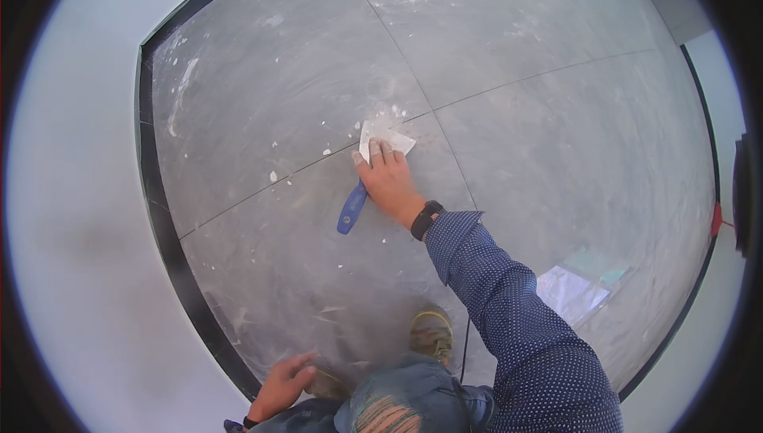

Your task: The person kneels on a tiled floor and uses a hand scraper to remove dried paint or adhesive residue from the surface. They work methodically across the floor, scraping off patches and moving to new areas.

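Note:
My right hand point(390, 180) presses a putty knife to the tiled floor, its fingers spread over the pale triangular blade point(371, 131). From beneath the thumb side, the blue handle point(352, 208) sticks out toward me. The blade lies across a tile joint, with small white flakes point(396, 111) just beyond its edge. Low in the view, my left hand point(284, 380) holds nothing. Its fingers are loosely apart, close to my bent leg and one shoe.
Grey floor tiles point(554, 153) carry scattered white specks and smears. A black skirting point(160, 186) runs along the white wall on the left. My shoe point(431, 331) stands below the knife. A bright reflection point(572, 293) shows at right, and a red object point(716, 219) sits by the right edge.

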A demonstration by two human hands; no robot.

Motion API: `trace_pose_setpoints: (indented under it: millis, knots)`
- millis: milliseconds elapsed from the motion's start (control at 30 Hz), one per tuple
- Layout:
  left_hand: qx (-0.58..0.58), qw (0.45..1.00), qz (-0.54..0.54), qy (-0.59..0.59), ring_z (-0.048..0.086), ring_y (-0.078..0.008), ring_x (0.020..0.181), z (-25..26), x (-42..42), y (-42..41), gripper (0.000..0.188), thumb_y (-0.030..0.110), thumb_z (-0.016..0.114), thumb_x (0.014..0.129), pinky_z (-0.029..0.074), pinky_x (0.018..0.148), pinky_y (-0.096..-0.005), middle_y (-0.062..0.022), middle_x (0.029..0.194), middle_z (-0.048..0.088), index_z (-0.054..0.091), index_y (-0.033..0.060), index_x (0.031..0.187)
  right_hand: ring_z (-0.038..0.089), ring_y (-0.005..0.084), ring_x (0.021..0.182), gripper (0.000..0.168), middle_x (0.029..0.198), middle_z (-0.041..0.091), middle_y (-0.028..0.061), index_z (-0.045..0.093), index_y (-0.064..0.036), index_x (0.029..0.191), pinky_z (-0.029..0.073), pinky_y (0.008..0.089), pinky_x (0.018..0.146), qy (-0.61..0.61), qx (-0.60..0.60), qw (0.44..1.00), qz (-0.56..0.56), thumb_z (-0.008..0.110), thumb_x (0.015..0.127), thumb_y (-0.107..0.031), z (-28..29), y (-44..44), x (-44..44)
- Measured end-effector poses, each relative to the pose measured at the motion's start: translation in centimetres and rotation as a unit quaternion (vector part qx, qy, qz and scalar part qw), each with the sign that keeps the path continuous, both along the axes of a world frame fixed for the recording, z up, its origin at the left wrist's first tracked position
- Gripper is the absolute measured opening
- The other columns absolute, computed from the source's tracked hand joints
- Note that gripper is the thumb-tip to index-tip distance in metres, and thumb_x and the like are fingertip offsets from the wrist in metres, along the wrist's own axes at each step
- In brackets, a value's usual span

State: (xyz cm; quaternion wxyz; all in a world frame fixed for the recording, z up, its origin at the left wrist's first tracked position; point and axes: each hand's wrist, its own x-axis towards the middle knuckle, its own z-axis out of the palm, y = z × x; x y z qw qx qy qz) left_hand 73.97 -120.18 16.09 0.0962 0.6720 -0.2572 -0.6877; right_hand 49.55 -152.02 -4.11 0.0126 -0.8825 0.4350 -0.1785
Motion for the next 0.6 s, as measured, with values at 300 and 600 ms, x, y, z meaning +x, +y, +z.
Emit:
trace_pose_setpoints:
  millis: [300,600]
  knots:
    - [-0.061,0.988,-0.134,-0.038,0.061,-0.008,0.073,3.7,-1.6,-6.1,0.029,0.02,0.062,0.099,0.05,0.07,-0.0252,-0.0027,0.08,0.066,0.068,0.0015,0.12,0.06,0.0395,0.114,0.039,0.122,0.062,0.0289,0.063,-0.009,0.124,0.047,0.0465,0.087,-0.059,0.027,0.996,0.064,0.061,0.085,-0.013,0.3,5.3,2.5]
    - [-0.061,0.994,-0.091,-0.015,0.062,-0.0092,0.072,0.5,-0.7,-8.2,0.033,0.022,0.063,0.098,0.05,0.067,-0.0264,-0.0058,0.079,0.067,0.066,-0.0009,0.121,0.06,0.0379,0.115,0.039,0.124,0.063,0.024,0.063,-0.01,0.123,0.048,0.0464,0.088,-0.04,0.139,0.99,-0.006,0.065,0.084,-0.012,3.3,0.9,3.1]
